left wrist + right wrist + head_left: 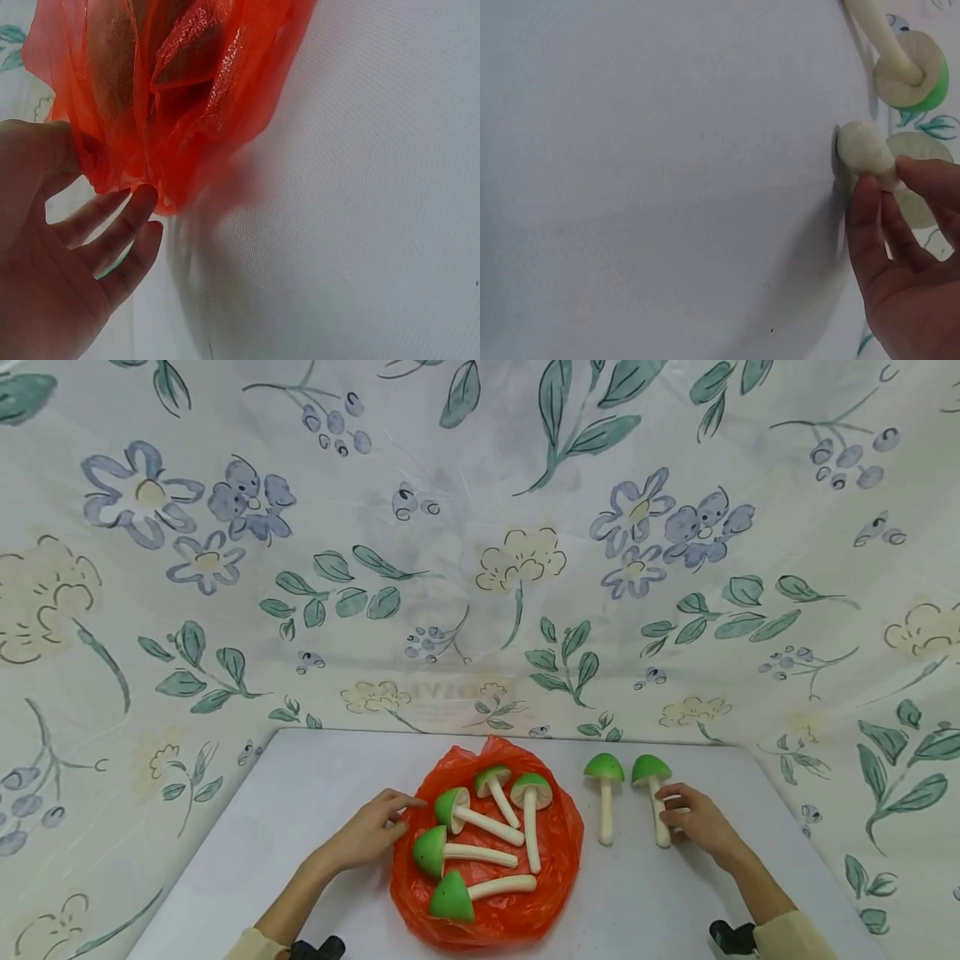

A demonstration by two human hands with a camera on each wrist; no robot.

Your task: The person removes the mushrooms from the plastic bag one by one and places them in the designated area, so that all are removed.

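A red plastic bag [558, 893] lies spread with its mouth open, and several toy mushrooms [452, 897] with green caps and cream stems rest in it. My left hand [375, 831] grips its left rim; in the left wrist view the thumb is partly hidden by the red film while the fingertips [146, 196] meet its edge. On the right, my right hand [697, 818] pinches the stem of a green-capped toy mushroom [651, 768] between thumb and fingers. In the right wrist view that stem's rounded end [862, 146] faces the camera.
Another green-capped mushroom [604, 768] lies between the bag and my right hand, its cap toward the far edge. Everything lies on a white table [315, 768]. A flower-patterned sheet [450, 652] rises behind the table and along both sides.
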